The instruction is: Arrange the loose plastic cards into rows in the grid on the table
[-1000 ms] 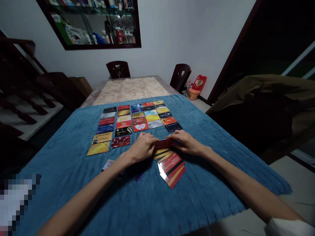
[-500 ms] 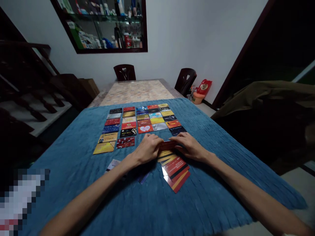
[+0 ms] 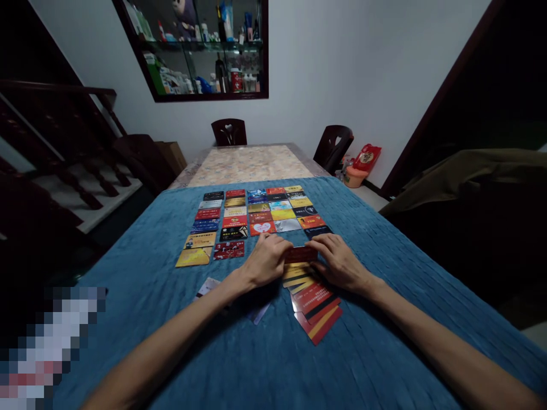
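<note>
Between my two hands a dark red card (image 3: pixel 301 254) is held upright by its short ends. My left hand (image 3: pixel 267 259) is closed on its left end, and my right hand (image 3: pixel 339 262) grips the right end. Just below it, a fanned pile of cards (image 3: pixel 316 302), red and gold with dark stripes, lies on the blue cloth (image 3: pixel 367 353). Beyond my hands, several colourful cards (image 3: pixel 250 209) lie face up in columns. A pale card (image 3: pixel 208 286) and a purplish card (image 3: pixel 258 312) show beside my left forearm, partly hidden.
The cloth covers the near part of a marble-patterned table (image 3: pixel 256 162). Dark wooden chairs (image 3: pixel 229 132) (image 3: pixel 333 148) stand at the far end. A red bag (image 3: pixel 367 156) and an orange tub (image 3: pixel 354 177) are on the floor at right. A stair railing (image 3: pixel 60 88) runs along the left.
The view has shifted, so everything sits slightly further right in the picture. The red card stays between both hands, with more of its face showing.
</note>
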Available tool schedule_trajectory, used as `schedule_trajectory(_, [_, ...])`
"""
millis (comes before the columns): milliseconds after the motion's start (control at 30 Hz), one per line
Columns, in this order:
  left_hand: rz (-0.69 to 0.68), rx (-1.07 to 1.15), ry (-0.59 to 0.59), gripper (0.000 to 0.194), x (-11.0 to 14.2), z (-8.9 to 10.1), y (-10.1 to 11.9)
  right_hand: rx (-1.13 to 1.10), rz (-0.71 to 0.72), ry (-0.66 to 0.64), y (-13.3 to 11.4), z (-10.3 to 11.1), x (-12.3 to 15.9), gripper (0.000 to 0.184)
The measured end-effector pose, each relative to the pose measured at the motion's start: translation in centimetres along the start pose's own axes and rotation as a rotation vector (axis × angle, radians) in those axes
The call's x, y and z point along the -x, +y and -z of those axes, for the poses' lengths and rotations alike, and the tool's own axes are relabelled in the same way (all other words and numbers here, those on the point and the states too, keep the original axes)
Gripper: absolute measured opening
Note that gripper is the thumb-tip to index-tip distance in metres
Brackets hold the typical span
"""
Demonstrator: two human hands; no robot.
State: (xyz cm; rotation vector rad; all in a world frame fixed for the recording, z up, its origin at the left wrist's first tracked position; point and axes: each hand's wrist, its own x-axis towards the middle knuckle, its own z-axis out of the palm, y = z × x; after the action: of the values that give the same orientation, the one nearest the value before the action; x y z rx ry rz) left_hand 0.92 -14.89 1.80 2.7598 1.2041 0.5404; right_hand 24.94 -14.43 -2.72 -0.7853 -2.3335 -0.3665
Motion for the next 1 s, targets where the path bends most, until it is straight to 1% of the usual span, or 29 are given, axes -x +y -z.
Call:
schedule_trajectory(133, [0.000, -0.005, -0.005, 0.031, 0.00, 0.31, 0.06, 0.054, 0.002, 0.045, -0.22, -0.33, 0.18, 0.037])
schedule_trajectory(300, [0.011, -0.020, -0.016, 0.034, 0.01, 0.49, 0.12, 0.065, -0.050, 0.047, -0.48, -0.38, 0.25, 0.041])
schedule_trajectory(467, [0.012, -0.022, -0.028, 0.036, 0.01, 0.47, 0.01, 0.114, -0.021, 0.101, -0.67, -0.25, 0.02, 0.043])
schedule_trajectory(667, [0.027, -0.023, -0.021, 0.036, -0.04, 0.68, -0.24, 0.122, -0.010, 0.107, -0.79, -0.37, 0.03, 0.053])
schedule_trajectory(867, [0.034, 0.020, 0.025, 0.034, 0.01, 0.43, -0.66, 0.120, -0.017, 0.118, -0.76, -0.49, 0.15, 0.058])
schedule_trajectory(1000, [0.032, 0.003, 0.047, 0.039, 0.06, 0.28, -0.74, 0.123, -0.018, 0.113, -0.57, -0.45, 0.05, 0.058])
